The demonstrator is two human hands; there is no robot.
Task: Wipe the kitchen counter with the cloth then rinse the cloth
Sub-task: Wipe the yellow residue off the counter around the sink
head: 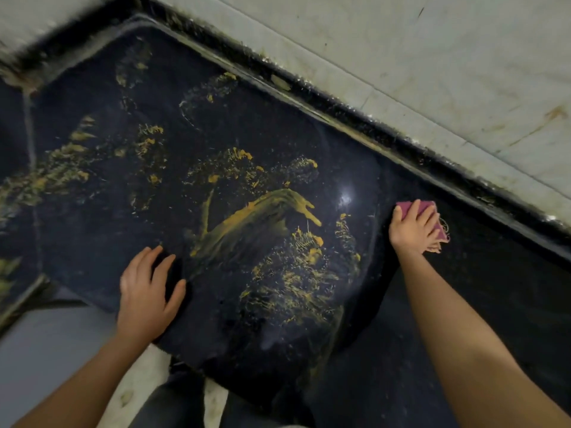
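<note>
While my right hand (412, 230) presses flat on the cloth (415, 206), the yellow mess (265, 211) lies to its left — my left hand (148, 293) rests flat nearby, holding nothing.

A head-worn camera looks steeply down at the counter (509, 288) from close.

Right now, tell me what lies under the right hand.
A pink cloth lies under the right hand, on the dark counter. Its far corner and frayed threads stick out; its middle and the counter beneath are covered.
</note>
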